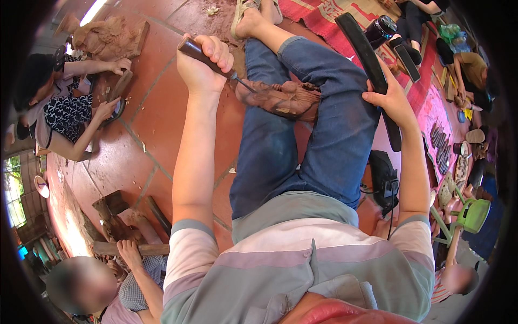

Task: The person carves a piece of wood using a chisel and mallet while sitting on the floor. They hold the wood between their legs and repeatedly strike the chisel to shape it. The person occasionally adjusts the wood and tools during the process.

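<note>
In the head view, the left hand (200, 78) is holding up a chisel (194, 50) near the top middle of the frame. Its fingers are curling tight around the brown handle. The thin metal end is pointing down to the right, at the brown carved wood (288, 101). I cannot tell if the tip is touching it. The carved wood is lying in the upper middle of the frame, between the legs in blue jeans (270, 162).

The right hand (396, 102) is gripping a long dark bar (362, 46) right of the middle, with its thumb pressing across it. The bar is leaning, with its top end going up to the left.

A black thing with a cord (382, 181) is sitting below the bar. A red mat (307, 13) is lying at the upper right, over the red tile floor (156, 108). A green stool (474, 215) is standing at the right edge. At the upper left, another person (67, 108) is holding a piece of wood (120, 85).
</note>
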A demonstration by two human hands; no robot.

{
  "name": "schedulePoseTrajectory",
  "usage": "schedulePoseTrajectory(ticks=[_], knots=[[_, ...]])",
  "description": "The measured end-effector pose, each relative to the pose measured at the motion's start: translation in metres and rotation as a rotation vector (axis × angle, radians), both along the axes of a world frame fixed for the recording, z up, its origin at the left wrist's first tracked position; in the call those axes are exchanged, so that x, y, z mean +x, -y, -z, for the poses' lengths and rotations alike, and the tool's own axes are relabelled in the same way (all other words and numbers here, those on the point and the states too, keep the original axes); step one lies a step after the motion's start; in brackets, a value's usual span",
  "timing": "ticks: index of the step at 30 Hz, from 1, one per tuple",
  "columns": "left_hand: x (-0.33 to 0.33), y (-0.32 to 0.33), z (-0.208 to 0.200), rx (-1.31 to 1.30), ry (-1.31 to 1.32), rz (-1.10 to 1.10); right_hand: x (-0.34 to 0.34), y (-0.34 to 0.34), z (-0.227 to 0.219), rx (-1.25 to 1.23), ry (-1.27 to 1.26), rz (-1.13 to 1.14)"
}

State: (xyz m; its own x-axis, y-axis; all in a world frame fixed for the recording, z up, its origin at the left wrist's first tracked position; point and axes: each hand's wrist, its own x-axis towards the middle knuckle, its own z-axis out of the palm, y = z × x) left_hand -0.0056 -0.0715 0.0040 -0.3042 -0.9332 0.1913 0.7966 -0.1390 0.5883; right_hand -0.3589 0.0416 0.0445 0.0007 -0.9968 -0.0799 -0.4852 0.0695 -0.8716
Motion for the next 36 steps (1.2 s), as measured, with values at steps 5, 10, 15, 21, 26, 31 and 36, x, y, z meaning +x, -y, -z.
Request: schedulePoseTrajectory(ticks=[5, 10, 15, 21, 26, 31, 36], knots=[[-0.008, -0.004, 0.003, -0.024, 0.014, -0.027, 0.002, -0.002, -0.001, 0.027, 0.035, 0.026], [-0.037, -0.014, -0.020, -0.081, 0.274, -0.025, -0.003, -0.001, -0.004, 0.079, 0.040, 0.031], [-0.049, -0.021, -0.032, -0.014, 0.299, 0.152, 0.001, 0.000, -0.003, 0.052, 0.074, 0.008], [0.009, -0.066, -0.041, 0.102, 0.631, 0.130, -0.009, -0.009, 0.004, 0.019, 0.082, 0.037], [0.004, -0.123, -0.001, -0.361, 1.663, -0.008, -0.008, -0.004, 0.004, 0.043, 0.151, 0.003], [0.001, -0.133, 0.013, -0.222, 2.074, -0.199, -0.012, -0.010, 0.010, 0.051, 0.190, 0.006], [0.031, -0.116, 0.017, -0.145, 1.876, -0.559, -0.013, -0.012, 0.016, 0.048, 0.248, 0.037]])
